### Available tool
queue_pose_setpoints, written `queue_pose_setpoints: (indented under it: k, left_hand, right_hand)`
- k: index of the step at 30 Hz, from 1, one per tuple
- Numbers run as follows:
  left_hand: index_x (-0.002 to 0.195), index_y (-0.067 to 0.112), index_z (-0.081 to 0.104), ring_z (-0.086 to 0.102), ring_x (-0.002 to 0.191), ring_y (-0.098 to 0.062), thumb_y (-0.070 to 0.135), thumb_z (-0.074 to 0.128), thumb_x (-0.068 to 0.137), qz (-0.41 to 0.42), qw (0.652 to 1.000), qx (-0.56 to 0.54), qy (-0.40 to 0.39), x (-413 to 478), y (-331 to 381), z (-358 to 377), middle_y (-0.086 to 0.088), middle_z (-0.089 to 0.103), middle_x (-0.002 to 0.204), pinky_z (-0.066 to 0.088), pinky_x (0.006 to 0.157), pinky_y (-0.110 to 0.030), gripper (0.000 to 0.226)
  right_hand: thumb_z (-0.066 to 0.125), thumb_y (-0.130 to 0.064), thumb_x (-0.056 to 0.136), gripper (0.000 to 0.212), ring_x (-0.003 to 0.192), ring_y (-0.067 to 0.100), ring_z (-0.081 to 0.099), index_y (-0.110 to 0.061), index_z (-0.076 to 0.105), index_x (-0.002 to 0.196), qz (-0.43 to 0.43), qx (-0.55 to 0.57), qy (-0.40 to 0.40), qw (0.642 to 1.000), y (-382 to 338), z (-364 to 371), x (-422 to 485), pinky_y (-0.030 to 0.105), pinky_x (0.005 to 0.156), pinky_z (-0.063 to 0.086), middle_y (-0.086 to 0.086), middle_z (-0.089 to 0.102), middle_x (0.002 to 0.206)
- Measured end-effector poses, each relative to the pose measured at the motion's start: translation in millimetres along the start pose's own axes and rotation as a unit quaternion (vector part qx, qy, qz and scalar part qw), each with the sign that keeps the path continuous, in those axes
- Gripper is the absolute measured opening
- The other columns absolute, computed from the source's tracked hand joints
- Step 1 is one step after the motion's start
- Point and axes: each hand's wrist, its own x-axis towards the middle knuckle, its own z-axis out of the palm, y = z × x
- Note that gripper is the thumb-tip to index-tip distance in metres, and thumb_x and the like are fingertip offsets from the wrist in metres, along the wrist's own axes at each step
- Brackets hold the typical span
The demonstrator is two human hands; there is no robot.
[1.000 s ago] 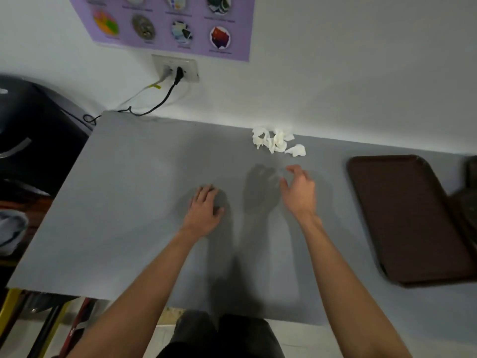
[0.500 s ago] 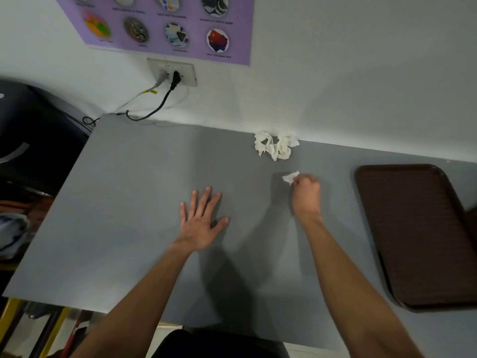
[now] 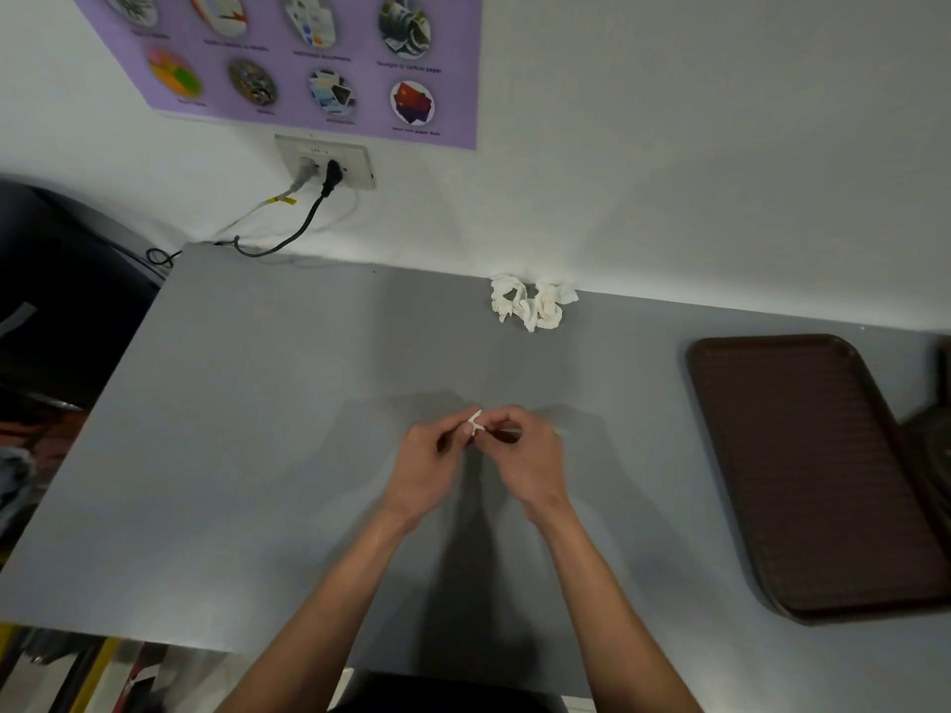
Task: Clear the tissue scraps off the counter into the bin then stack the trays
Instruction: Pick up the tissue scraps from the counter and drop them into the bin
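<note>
Top left we see a purple poster (image 3: pixel 309 59) w/ round pics; its captions are too blurred to read. Below it is a wall socket (image 3: pixel 329 164) w/ two plugs in. On the grey counter (image 3: pixel 231 429), mid-frame, our left hand (image 3: pixel 432 460) and right hand (image 3: pixel 525 455) meet, fingers curled. Both pinch one small white scrap (image 3: pixel 476 422), which sticks up btwn the fingertips, just above the counter. The other scraps sit in a pile (image 3: pixel 530 301) by the wall, well apart from both hands. At right a brown tray (image 3: pixel 823 481) lies flat.
</note>
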Motion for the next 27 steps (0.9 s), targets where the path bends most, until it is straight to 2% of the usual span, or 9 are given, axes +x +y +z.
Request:
queue_pose_setpoints:
  k: [4,5,7,10,13,15,19,24,27]
  left_hand:
    - [0.109,0.033,0.080,0.075,0.096,-0.002,0.026,0.070,0.098,-0.009,0.999,0.019,0.042,3,-5,-20,0.017,0.079,0.099,0.060,0.091,-0.038,0.016]
    - [0.104,0.036,0.080,0.076,0.092,-0.004,0.024,0.072,0.097,-0.021,0.999,0.007,0.047,2,-6,-24,0.017,0.080,0.095,0.061,0.090,-0.041,0.016]
    - [0.099,0.040,0.078,0.077,0.088,-0.008,0.020,0.073,0.097,-0.050,0.997,-0.015,0.063,1,-7,-29,0.015,0.080,0.091,0.061,0.091,-0.045,0.021]
    - [0.097,0.039,0.078,0.078,0.088,-0.010,0.017,0.071,0.098,-0.068,0.995,-0.030,0.072,-3,-10,-33,0.012,0.080,0.091,0.060,0.094,-0.046,0.023]
    - [0.096,0.039,0.078,0.078,0.088,-0.012,0.016,0.072,0.097,-0.070,0.994,-0.038,0.071,-7,-14,-34,0.010,0.080,0.091,0.060,0.094,-0.047,0.024]
    - [0.096,0.039,0.078,0.078,0.087,-0.011,0.014,0.072,0.097,-0.070,0.994,-0.041,0.070,-11,-13,-34,0.010,0.080,0.091,0.060,0.093,-0.045,0.025]
    - [0.102,0.031,0.080,0.077,0.089,-0.008,0.017,0.072,0.097,-0.081,0.994,-0.030,0.068,-16,-17,-37,0.012,0.080,0.092,0.059,0.095,-0.041,0.017]
    - [0.104,0.026,0.081,0.076,0.088,-0.005,0.017,0.074,0.096,-0.094,0.993,-0.023,0.063,-24,-14,-39,0.013,0.079,0.092,0.059,0.092,-0.031,0.015]
    - [0.106,0.026,0.081,0.076,0.085,-0.004,0.019,0.074,0.096,-0.100,0.993,-0.014,0.062,-28,-15,-38,0.013,0.080,0.092,0.058,0.088,-0.027,0.014]
  right_hand:
    - [0.075,0.001,0.088,0.036,0.102,0.015,0.077,-0.020,0.073,0.118,-0.012,0.005,-0.166,0.986,-16,-19,20,0.030,0.097,0.059,-0.003,0.082,0.103]
    - [0.074,-0.005,0.089,0.036,0.099,0.012,0.077,-0.022,0.071,0.120,-0.024,-0.044,-0.160,0.986,-19,-23,33,0.030,0.096,0.059,-0.005,0.082,0.102]
    - [0.069,-0.013,0.090,0.026,0.093,0.011,0.077,-0.024,0.073,0.113,-0.077,-0.164,-0.072,0.981,-20,-30,73,0.031,0.094,0.058,-0.009,0.081,0.100]
    - [0.062,-0.008,0.093,0.031,0.104,0.024,0.073,-0.020,0.072,0.119,-0.091,-0.292,0.031,0.951,-18,-40,144,0.033,0.096,0.055,0.002,0.077,0.116]
    - [0.058,-0.007,0.093,0.053,0.130,0.037,0.058,-0.022,0.059,0.144,-0.067,-0.405,0.000,0.912,12,-45,194,0.041,0.112,0.046,0.011,0.057,0.148]
    - [0.056,-0.012,0.098,0.053,0.139,0.040,0.048,-0.020,0.052,0.150,-0.073,-0.463,-0.012,0.883,32,-41,196,0.043,0.117,0.036,0.010,0.047,0.158]
    - [0.059,-0.012,0.102,0.031,0.125,0.040,0.051,-0.010,0.066,0.132,-0.097,-0.435,0.051,0.894,44,-25,145,0.044,0.106,0.043,0.012,0.062,0.138]
    - [0.076,-0.008,0.090,0.010,0.097,0.036,0.062,-0.012,0.077,0.099,-0.123,-0.397,0.108,0.903,68,-9,42,0.044,0.089,0.054,0.011,0.072,0.101]
    - [0.077,-0.002,0.087,0.021,0.096,0.032,0.059,-0.011,0.070,0.105,-0.114,-0.386,0.103,0.910,79,-11,2,0.044,0.082,0.057,0.010,0.069,0.097]
